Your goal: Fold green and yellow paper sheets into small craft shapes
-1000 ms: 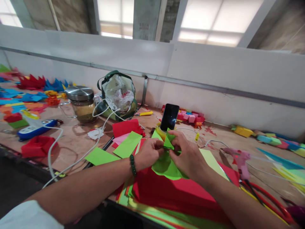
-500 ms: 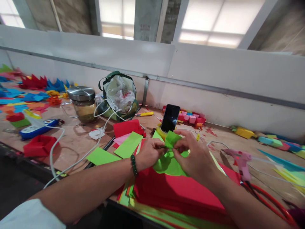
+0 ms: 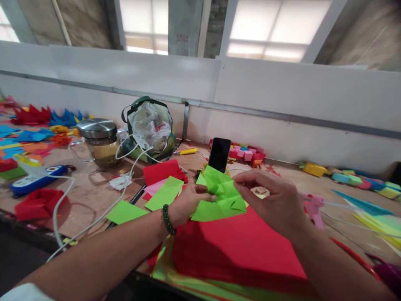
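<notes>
Both of my hands hold a creased, light green paper sheet (image 3: 221,195) a little above a stack of red paper (image 3: 238,246) at the table's near edge. My left hand (image 3: 188,202) pinches the sheet's left side; a dark green bead bracelet (image 3: 167,220) circles that wrist. My right hand (image 3: 275,200) grips the sheet's upper right corner with thumb and fingers. The sheet is spread open and shows several fold lines.
A black phone (image 3: 219,154) stands propped behind the sheet. A pink glue gun (image 3: 315,205) lies to the right. Left of my hands lie green paper pieces (image 3: 164,193), a white cable (image 3: 94,217), a lidded glass jar (image 3: 100,140), a bag (image 3: 149,125) and a blue power strip (image 3: 34,179).
The green paper was a small folded shape pinched between my fingertips; now it is unfolded into a wide creased sheet, with my right hand moved out to the right.
</notes>
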